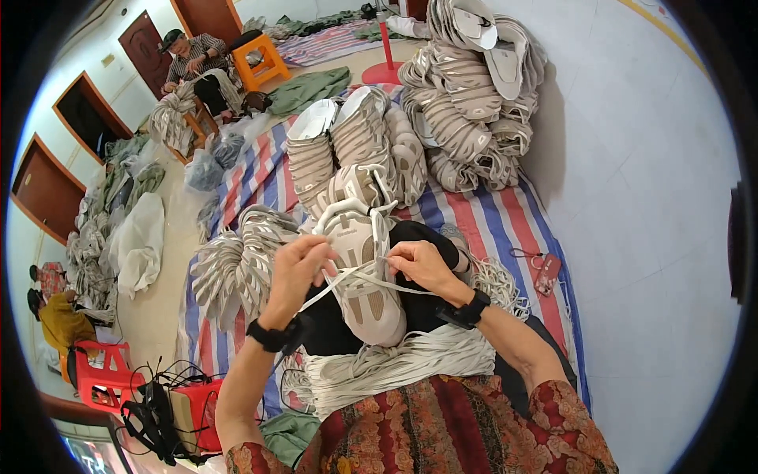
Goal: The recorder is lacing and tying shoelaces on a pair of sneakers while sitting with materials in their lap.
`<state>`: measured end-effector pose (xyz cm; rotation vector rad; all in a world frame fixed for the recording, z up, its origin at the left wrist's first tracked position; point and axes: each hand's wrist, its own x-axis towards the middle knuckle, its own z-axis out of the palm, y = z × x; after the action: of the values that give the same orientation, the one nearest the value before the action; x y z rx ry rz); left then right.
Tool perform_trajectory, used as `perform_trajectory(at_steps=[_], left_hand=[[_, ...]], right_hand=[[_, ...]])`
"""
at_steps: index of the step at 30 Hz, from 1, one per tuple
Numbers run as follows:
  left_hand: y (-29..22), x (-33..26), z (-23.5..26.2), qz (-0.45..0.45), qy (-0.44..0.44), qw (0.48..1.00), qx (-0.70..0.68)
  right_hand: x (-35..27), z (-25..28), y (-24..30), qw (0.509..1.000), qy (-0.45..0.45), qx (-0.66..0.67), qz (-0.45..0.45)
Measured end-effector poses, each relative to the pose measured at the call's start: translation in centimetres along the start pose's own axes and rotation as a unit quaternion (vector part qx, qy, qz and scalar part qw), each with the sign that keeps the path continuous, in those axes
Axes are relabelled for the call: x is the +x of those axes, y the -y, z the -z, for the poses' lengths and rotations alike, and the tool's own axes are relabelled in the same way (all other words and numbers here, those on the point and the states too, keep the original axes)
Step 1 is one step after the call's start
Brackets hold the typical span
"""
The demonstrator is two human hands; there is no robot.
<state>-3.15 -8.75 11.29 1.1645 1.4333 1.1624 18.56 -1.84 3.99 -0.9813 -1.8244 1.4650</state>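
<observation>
On the person's lap lies a beige sneaker [365,276], toe pointing toward the body, resting on dark cloth. Left hand [298,265] has its fingers closed against the side of the shoe, and it seems to pinch a white shoelace [351,280] there, though the grip is partly hidden. Right hand [422,265] pinches the same lace between thumb and fingertips, just above the eyelets. Below the shoe, a bundle of white laces [403,363] rests across the lap. Beyond, stacks of beige shoe uppers [355,150] lie on a striped sheet [505,221] on the floor.
</observation>
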Motion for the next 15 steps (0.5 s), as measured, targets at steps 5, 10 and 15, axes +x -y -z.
perform_trajectory(at_steps=[5, 10, 15], left_hand=[[2.0, 2.3, -3.2, 0.014, 0.083, 0.993, -0.085], [1.9, 2.9, -3.6, 0.023, 0.095, 0.990, 0.097], [2.1, 2.7, -4.8, 0.009, 0.096, 0.991, 0.095]], right_hand=[[1.1, 0.2, -1.0, 0.999, -0.005, -0.007, 0.033], [1.9, 0.4, -0.3, 0.996, 0.015, -0.065, 0.052], [1.9, 1.5, -0.3, 0.996, 0.056, -0.070, 0.010]])
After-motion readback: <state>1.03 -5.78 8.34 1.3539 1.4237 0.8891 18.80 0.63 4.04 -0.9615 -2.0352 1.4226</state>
